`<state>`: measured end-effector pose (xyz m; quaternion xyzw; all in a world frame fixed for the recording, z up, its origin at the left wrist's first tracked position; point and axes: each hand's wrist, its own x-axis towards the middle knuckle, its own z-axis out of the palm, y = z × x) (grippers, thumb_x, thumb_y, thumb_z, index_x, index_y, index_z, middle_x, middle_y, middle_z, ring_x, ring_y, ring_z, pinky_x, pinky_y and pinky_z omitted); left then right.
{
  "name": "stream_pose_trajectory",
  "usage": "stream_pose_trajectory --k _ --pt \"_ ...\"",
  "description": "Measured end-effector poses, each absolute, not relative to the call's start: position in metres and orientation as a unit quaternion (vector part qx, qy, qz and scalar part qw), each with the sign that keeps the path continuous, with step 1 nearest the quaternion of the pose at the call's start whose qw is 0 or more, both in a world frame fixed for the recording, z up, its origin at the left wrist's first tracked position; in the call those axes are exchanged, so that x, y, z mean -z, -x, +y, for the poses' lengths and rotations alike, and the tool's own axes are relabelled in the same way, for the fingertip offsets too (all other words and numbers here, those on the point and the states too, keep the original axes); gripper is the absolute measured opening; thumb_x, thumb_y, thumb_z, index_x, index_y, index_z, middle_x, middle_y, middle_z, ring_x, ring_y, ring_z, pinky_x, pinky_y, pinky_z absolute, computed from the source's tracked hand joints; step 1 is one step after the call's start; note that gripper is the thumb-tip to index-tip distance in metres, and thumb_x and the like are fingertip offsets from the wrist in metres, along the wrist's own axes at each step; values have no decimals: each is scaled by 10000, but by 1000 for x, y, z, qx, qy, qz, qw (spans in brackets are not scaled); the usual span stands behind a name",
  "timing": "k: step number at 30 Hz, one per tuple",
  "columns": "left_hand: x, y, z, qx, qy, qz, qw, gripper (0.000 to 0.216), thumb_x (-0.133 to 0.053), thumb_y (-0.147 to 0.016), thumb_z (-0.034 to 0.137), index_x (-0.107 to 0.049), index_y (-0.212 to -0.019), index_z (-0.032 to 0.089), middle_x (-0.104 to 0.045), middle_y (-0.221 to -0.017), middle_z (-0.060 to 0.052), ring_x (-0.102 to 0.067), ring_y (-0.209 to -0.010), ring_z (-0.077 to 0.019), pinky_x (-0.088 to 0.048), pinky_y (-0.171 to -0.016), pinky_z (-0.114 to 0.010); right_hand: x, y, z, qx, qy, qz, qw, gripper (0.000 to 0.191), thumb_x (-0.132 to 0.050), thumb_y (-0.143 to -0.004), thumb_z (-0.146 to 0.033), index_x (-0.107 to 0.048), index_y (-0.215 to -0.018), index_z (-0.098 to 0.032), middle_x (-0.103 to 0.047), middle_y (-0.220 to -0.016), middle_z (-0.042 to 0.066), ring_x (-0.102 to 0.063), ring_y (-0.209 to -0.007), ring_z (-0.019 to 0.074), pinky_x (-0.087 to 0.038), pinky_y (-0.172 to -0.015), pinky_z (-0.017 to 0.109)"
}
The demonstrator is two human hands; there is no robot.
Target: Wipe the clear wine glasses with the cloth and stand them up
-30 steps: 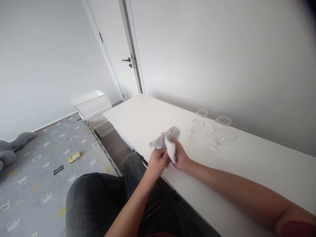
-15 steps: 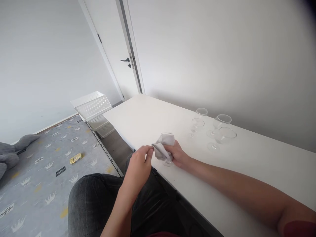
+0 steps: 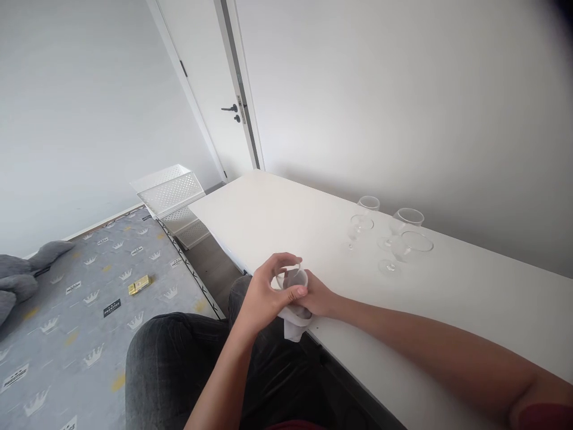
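At the near edge of the white table (image 3: 268, 203), my left hand (image 3: 264, 295) curls round a clear drinking glass (image 3: 293, 277), thumb and fingers on either side near its rim. The glass's mouth faces up towards me. My right hand (image 3: 321, 297) is closed on a light grey cloth (image 3: 296, 329) wrapped about the lower part of that glass; its fingers are partly hidden behind the glass and my left hand. The cloth's end hangs down over the table edge. Any stem or foot of the held glass is covered.
Several stemmed glasses stand by the wall, among them a front one (image 3: 416, 242) and a back one (image 3: 369, 203). White perforated baskets (image 3: 172, 194) are beyond the table's far end. A gold pack (image 3: 140, 285) lies on the patterned mattress (image 3: 89, 316) at left.
My left hand has gone from pinching the cloth to gripping the glass near its rim. The glass has turned mouth-up towards me, and the cloth now hangs below it.
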<state>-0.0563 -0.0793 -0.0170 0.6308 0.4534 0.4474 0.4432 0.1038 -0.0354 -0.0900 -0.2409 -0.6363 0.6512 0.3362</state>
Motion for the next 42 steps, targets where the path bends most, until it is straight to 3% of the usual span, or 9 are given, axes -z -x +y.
stream_pose_trajectory --k 2,5,9,11,17,22,28,35,42 --pt "17 52 -77 -447 -613 437 483 335 -853 -806 329 -670 -1061 213 -748 -1154 -99 -677 -1051 -236 -514 -933 -354 89 -104 -35 -646 212 -654 332 178 -803 -809 -223 -676 -928 -182 -658 -876 32 -633 -849 198 -532 -754 344" --pt "21 48 -72 -456 -572 392 558 308 -851 -777 313 -629 -956 198 -722 -960 -62 -647 -874 -186 -507 -785 -303 83 -108 -36 -707 177 -614 305 608 -892 -733 -216 -633 -1283 -246 -661 -1259 93 -622 -1229 268 -537 -1010 413" --pt "31 49 -66 -483 -488 278 672 459 -903 -638 405 -595 -908 197 -622 -811 -23 -620 -775 -181 -507 -699 -307 80 -116 -36 -853 72 -511 83 303 -839 -789 -410 -663 -880 -181 -655 -746 50 -724 -906 271 -596 -733 359" --pt "33 49 -66 -489 -485 266 674 496 -910 -597 441 -587 -885 199 -605 -780 -18 -612 -736 -181 -512 -676 -317 80 -117 -35 -859 41 -509 28 332 -773 -844 -470 -618 -778 -184 -596 -639 32 -700 -752 244 -567 -628 333" --pt "17 44 -80 -535 -554 443 459 205 -771 -829 297 -628 -940 199 -713 -886 -46 -655 -791 -174 -534 -737 -311 85 -107 -30 -592 205 -729 276 148 -720 -830 -221 -637 -953 -214 -638 -879 8 -630 -868 186 -534 -766 319" --pt "19 48 -82 -564 -568 422 427 198 -771 -829 243 -624 -954 201 -717 -889 -47 -666 -800 -177 -528 -722 -304 88 -102 -39 -550 269 -729 306 138 -725 -778 -163 -596 -800 -206 -605 -747 -19 -572 -735 160 -471 -689 288" --pt "28 58 -72 -503 -509 265 646 354 -846 -694 369 -588 -860 191 -618 -743 -18 -649 -701 -194 -547 -660 -340 83 -105 -46 -852 -6 -522 22 488 -708 -860 -644 -564 -755 -190 -572 -562 -1 -597 -562 177 -539 -632 348" --pt "13 43 -89 -554 -582 449 391 135 -747 -842 187 -650 -935 194 -716 -864 -43 -672 -784 -178 -537 -714 -305 97 -99 -42 -627 194 -687 312 203 -730 -863 -309 -576 -792 -196 -599 -798 0 -524 -745 150 -455 -674 288" --pt "16 54 -84 -612 -532 438 387 149 -759 -853 236 -630 -915 198 -718 -839 -34 -678 -786 -179 -548 -726 -317 102 -102 -31 -644 241 -592 421 329 -673 -947 -489 -665 -841 -177 -649 -785 26 -566 -715 156 -467 -662 291"
